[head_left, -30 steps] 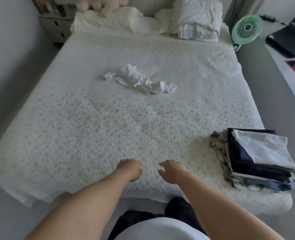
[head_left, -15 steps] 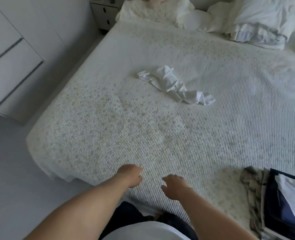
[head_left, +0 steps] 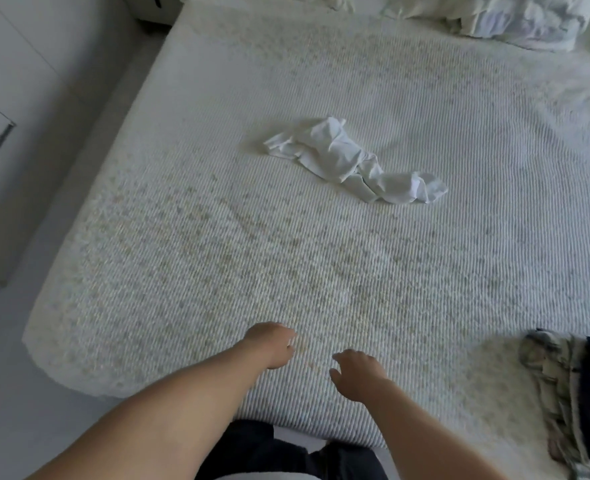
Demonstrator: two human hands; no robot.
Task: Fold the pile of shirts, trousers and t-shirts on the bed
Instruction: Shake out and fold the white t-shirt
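One crumpled white garment (head_left: 352, 161) is lying mid-bed at approx 12 o'clock from our hands, well apart from them. We're seeing wide bare ribbed bedspread (head_left: 217, 254) between; bed edge is running along 9 o'clock, w/ floor (head_left: 16, 375) beyond. Folded stack (head_left: 577, 393) is sitting at 3 o'clock. Left hand (head_left: 269, 344) & right hand (head_left: 355, 375) are hovering, fingers loosely curled, holding nothing. No writing legible.

There is one view only, from the person's head, where they stand at the foot of the bed (head_left: 182, 271). It looks forward and steeply down, wide-angled, with the forearms close below and the pillows (head_left: 515, 19) far off at the top edge.
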